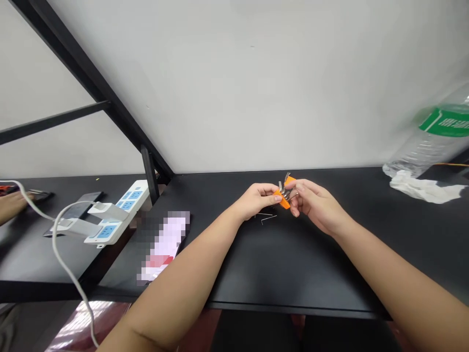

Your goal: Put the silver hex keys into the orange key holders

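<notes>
Above the black table, my left hand (259,199) is closed on an orange hex key set (281,199), thumb on its near side. Several short metal keys stick out between its orange parts. My right hand (315,201) meets it from the right, thumb and fingers pinched at the upper orange part and the metal keys. Exactly which piece those fingers grip is partly hidden. Just below my left hand, a thin L-shaped hex key (269,219) lies on the table, with another one close beside it.
A phone with a blurred screen (166,244) lies left of my forearm. Further left, a white power strip (124,210) holds plugs and a white cable. Crumpled tissue (421,188) and a large clear bottle (425,146) are at right. Another person's hand (16,203) shows far left.
</notes>
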The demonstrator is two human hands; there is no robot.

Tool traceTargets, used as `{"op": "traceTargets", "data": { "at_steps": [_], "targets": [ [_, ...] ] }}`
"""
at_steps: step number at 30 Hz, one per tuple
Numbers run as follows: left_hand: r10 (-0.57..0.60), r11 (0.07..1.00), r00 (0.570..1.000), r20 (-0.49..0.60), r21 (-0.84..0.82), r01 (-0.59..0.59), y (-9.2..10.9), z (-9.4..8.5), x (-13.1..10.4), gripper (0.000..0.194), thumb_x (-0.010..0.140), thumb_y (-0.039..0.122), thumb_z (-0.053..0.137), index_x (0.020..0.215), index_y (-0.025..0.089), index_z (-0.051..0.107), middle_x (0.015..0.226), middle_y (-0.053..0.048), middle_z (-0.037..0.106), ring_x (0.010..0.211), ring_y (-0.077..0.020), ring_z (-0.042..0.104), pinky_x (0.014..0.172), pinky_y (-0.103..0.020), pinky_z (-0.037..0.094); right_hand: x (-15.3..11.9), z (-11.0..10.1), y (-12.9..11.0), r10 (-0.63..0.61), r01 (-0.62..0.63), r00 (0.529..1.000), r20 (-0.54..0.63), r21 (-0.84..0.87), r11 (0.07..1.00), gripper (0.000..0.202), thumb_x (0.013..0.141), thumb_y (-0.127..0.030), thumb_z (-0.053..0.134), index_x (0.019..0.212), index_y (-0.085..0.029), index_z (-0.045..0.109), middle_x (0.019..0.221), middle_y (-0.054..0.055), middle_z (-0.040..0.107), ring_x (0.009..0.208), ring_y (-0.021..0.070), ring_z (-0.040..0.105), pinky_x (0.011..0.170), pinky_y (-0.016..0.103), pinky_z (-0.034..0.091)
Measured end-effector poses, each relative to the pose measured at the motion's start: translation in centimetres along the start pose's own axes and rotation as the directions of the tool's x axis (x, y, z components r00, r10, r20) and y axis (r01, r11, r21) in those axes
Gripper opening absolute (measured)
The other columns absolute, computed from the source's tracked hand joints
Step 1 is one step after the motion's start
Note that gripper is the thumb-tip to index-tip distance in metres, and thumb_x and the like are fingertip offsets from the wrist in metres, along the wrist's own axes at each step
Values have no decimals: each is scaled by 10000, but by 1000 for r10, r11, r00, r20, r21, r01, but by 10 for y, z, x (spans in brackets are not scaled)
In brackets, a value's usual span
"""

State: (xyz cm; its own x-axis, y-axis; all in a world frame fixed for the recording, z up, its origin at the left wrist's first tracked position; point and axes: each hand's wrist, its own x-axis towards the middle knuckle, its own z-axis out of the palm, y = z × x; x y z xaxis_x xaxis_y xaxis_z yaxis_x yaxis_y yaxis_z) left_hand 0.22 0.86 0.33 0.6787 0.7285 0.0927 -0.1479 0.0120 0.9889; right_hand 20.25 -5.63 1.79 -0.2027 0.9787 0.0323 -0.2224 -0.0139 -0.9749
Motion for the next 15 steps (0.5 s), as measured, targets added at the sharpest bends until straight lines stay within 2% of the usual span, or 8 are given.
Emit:
{"op": "traceTargets", "data": {
  "at_steps": [6,9,11,12,13,15],
  "targets": [
    [-8,1000,1000,28,-28,9,0,2,-1,341,765,409,834,923,117,754,880,-108,755,806,-204,708,826,-348,533,5,2,12,-23,18,999,-37,-143,990,332,872,-474,722,1033,-241,549,763,-31,660,561,115,555,592,264,460],
    [23,999,1000,16,-47,-22,1,-1,0,326,786,397,820,926,111,748,865,-104,750,787,-202,709,818,-357,543,5,0,14,-66,26,986,-155,-247,969,302,923,-524,626,963,-238,537,660,-54,587,528,119,525,569,261,435],
    [65,995,997,-50,-74,-69,0,-3,2,311,792,389,815,919,117,736,870,-95,748,764,-198,711,807,-364,552,4,-1,16,-118,23,971,-209,-408,913,287,956,-508,561,890,-228,556,627,-49,542,528,127,512,557,264,419],
    [83,992,991,-104,-85,-92,0,-5,3,305,790,387,817,911,122,726,876,-89,749,747,-193,712,796,-363,557,3,0,17,-153,41,973,-171,-525,850,270,960,-469,558,857,-221,581,644,-36,548,553,133,521,572,269,424],
    [96,989,981,-166,-97,-113,-1,-6,4,302,786,386,820,900,128,710,883,-82,750,731,-188,713,784,-359,561,1,1,19,-178,87,981,-77,-644,760,238,954,-417,570,840,-214,616,687,-16,572,597,140,542,606,277,437],
    [104,982,951,-290,-123,-145,-2,-9,6,312,777,388,827,888,144,666,890,-68,752,717,-177,714,770,-349,566,-2,7,22,-176,245,968,178,-811,531,161,937,-316,592,867,-212,693,832,21,623,708,152,583,689,287,458]
  ]
}}
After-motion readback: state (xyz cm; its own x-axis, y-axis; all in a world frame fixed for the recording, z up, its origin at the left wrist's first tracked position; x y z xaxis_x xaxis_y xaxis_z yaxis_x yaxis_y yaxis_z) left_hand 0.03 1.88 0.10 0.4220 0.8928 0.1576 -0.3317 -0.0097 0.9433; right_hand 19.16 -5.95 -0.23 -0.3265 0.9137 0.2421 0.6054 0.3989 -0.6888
